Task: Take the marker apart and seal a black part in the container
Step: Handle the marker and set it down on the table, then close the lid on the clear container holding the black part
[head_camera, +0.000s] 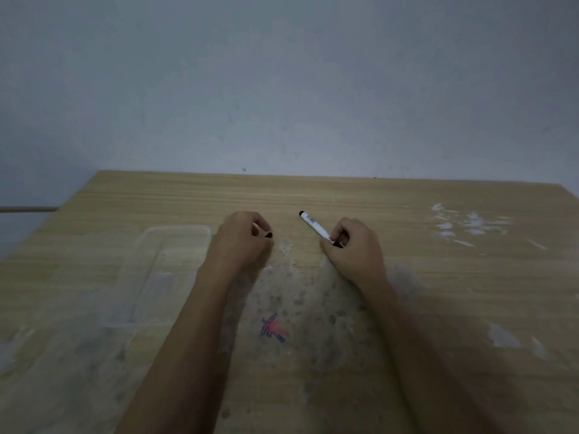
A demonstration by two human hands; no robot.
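Note:
My right hand [352, 245] grips the white marker body [315, 226] at its near end, with the marker's black far tip pointing up and to the left above the table. A small black piece shows at my right fingertips. My left hand [242, 239] is closed on a small black part [268, 235] that peeks out between its fingers; it looks like the cap. The two hands are apart, roughly a hand's width. The clear plastic container [150, 264] lies on the table just left of my left hand, shallow and see-through.
The wooden table [438, 292] carries worn white patches, grey stains and a red-and-blue scribble [273, 329] near its middle. A grey wall stands right behind the table's far edge. The table's left edge runs diagonally past the container.

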